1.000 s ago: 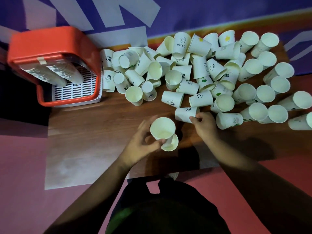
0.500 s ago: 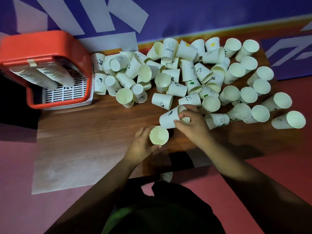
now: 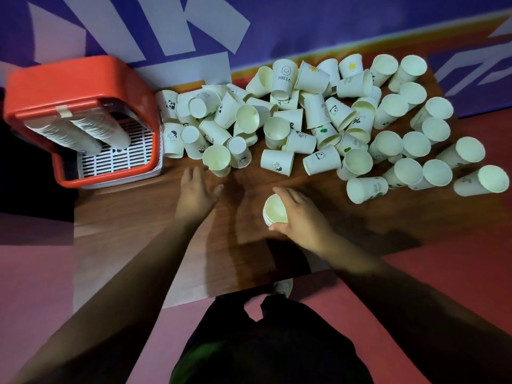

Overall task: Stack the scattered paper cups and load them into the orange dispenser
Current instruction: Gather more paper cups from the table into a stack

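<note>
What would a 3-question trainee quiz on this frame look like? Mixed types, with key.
1. True or false: the left hand is holding a cup.
2. Which hand grips the cup stack? A) left B) right
3. Fill in: the orange dispenser sits at the table's far ____ corner, beside the scattered cups.

Key: 1 false, it is empty and open. 2 B. 3 left.
</note>
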`<move>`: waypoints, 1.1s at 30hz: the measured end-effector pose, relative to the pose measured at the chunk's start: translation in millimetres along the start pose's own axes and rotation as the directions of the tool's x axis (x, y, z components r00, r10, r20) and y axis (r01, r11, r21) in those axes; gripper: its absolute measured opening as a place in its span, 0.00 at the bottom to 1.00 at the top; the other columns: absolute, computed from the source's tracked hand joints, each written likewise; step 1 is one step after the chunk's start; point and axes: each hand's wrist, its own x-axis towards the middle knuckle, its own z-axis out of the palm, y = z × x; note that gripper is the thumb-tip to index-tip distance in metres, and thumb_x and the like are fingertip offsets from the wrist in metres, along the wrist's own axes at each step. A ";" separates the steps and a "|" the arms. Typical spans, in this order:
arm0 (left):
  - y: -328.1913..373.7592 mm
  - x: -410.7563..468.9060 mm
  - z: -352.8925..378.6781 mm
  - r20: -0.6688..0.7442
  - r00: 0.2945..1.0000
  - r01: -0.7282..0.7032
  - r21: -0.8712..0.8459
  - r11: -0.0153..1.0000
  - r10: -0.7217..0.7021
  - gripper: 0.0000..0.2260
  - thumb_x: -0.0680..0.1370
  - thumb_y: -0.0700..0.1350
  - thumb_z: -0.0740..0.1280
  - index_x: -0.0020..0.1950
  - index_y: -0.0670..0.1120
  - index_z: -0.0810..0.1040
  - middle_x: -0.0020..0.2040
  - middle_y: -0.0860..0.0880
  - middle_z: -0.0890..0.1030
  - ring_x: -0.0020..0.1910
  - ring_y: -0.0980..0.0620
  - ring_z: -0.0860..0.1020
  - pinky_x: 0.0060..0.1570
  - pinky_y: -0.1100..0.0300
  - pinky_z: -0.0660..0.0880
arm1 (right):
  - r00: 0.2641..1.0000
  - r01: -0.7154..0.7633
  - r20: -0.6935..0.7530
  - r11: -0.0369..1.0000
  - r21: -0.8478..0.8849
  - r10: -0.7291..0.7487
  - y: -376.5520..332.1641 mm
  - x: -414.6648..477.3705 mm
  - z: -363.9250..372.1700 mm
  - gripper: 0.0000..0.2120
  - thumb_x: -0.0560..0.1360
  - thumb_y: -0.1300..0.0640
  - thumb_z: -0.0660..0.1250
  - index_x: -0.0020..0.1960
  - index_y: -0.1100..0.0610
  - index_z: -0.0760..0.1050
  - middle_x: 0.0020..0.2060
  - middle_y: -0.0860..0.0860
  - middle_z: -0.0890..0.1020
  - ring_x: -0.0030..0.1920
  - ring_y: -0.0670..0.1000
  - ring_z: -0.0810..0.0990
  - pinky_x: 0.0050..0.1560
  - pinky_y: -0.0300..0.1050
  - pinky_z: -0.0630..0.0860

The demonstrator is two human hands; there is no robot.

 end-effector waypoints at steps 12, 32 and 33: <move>-12.3 56.1 11.3 0.202 0.977 -0.095 0.135 0.986 0.066 0.20 0.79 0.46 0.70 0.67 0.38 0.75 0.67 0.32 0.69 0.64 0.32 0.72 0.65 0.50 0.69 | 0.848 -0.409 -0.170 0.824 0.392 0.502 -12.7 11.6 22.9 0.33 0.74 0.40 0.68 0.71 0.58 0.66 0.67 0.57 0.71 0.67 0.55 0.71 0.67 0.53 0.69; -12.0 -25.4 -57.3 0.174 0.973 -0.016 -0.594 0.804 0.148 0.06 0.75 0.32 0.73 0.50 0.34 0.80 0.63 0.38 0.75 0.57 0.61 0.77 0.53 0.71 0.73 | 0.690 -0.615 -0.042 0.616 0.493 0.723 29.4 131.0 15.2 0.18 0.77 0.54 0.69 0.62 0.65 0.78 0.57 0.61 0.82 0.57 0.58 0.80 0.56 0.48 0.77; -8.9 -29.9 -56.0 0.174 0.973 -0.009 -0.621 0.784 0.149 0.09 0.75 0.34 0.74 0.53 0.36 0.79 0.62 0.38 0.75 0.58 0.55 0.77 0.53 0.68 0.74 | 0.708 -0.596 -0.055 0.638 0.487 0.704 30.5 131.5 14.5 0.17 0.77 0.55 0.69 0.61 0.65 0.78 0.57 0.61 0.82 0.58 0.58 0.80 0.57 0.47 0.76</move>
